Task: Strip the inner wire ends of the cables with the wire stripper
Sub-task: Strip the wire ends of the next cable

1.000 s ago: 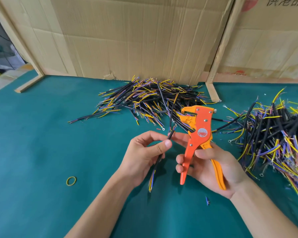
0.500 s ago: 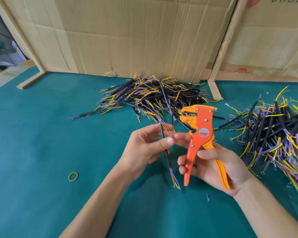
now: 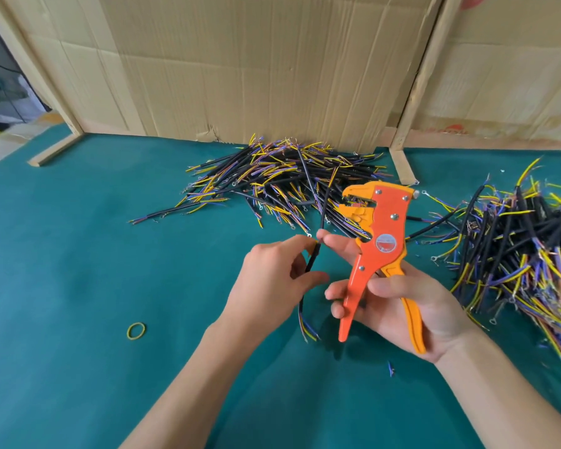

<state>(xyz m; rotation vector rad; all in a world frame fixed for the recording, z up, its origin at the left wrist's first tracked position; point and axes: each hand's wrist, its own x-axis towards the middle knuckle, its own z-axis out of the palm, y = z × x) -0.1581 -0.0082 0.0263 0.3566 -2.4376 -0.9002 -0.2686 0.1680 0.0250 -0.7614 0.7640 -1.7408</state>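
Pinching a black cable, the left hand faces the right hand gripping the wire stripper.

2 heaps of cut cables lie beyond the orange wire stripper: 1 heap behind it, 1 heap right of it. 1 cable is held left of it. 1 yellow rubber band lies far left.
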